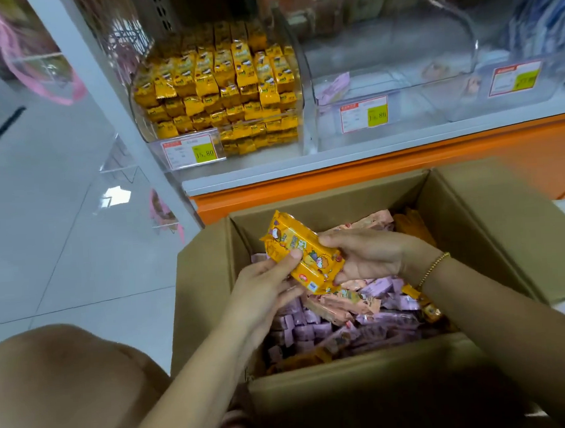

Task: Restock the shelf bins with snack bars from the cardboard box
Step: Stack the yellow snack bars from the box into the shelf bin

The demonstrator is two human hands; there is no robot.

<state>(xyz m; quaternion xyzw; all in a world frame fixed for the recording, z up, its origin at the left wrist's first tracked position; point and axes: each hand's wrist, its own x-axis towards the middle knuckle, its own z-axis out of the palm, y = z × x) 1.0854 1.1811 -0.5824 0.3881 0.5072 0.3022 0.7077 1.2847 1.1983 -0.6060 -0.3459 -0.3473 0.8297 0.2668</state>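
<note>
— Glossy pale floor tiles (pixel 46 226) on the left, and a shelf (pixel 403 165) with a smooth orange front ahead. What stands on it?

— Clear hard-plastic bins with rounded fronts. The left bin (pixel 151 134) is packed with crinkly yellow packets (pixel 215 86) in upright rows. The middle bin (pixel 416 108) shows one pink packet (pixel 333 86) by its left wall. Flat price tags (pixel 192 151) with a yellow-green patch are fixed on the fronts.

— And the cardboard box?

— The cardboard box (pixel 206 283) sits on the floor just before the shelf, matte brown, flaps folded outward. Inside lies a loose heap of small purple packets (pixel 300 327), with longer pink and orange ones among them.

— Where is the snack bar?

— The yellow snack bar (pixel 304 252), a shiny oblong wrapper with crimped ends, is held tilted above the heap, over the box mouth. The left hand (pixel 261 280) grips its near side, thumb pressed on top, fingers curled beneath. The right hand (pixel 368 255) grips the opposite side, thumb over the upper edge, fingers under. A beaded gold bracelet (pixel 433 268) circles that wrist.
</note>
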